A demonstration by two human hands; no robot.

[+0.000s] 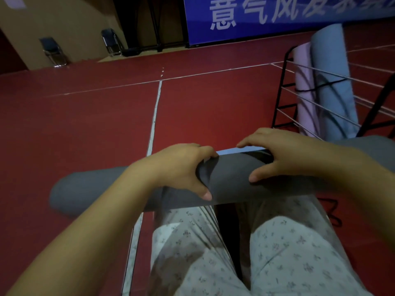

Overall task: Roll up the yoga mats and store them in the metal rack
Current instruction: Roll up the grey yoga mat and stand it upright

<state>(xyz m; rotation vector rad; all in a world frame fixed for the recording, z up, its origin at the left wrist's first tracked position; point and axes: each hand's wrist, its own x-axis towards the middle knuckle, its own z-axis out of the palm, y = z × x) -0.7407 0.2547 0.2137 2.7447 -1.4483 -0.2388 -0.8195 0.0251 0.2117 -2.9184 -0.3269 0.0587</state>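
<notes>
Grey and nearly rolled to its end, the yoga mat [226, 180] is lying crosswise on the red floor [85, 129] just in front of the person's knees, in pale flowered trousers [277, 253]. Both hands are sitting on top of the roll near its middle. The left hand [181, 167] is curling over it, fingers hooked at the far side and thumb pressing the near face, so its grip is closing around the roll. The right hand [284, 154] is doing the same beside it, fingers draped over the top and thumb bracing below. A thin strip of blue [241, 151] is showing at the far edge between the hands, probably the last unrolled bit of the mat's other face. Holding close together at the centre is likely keeping the roll tight and stopping it springing open.

To the right, the metal rack [286, 90] is standing near, already holding a pink rolled mat [304, 82] and a blue rolled mat [333, 67] upright, touching each other. A black cord [333, 212] is lying on the floor by the right knee, perhaps for tying.
</notes>
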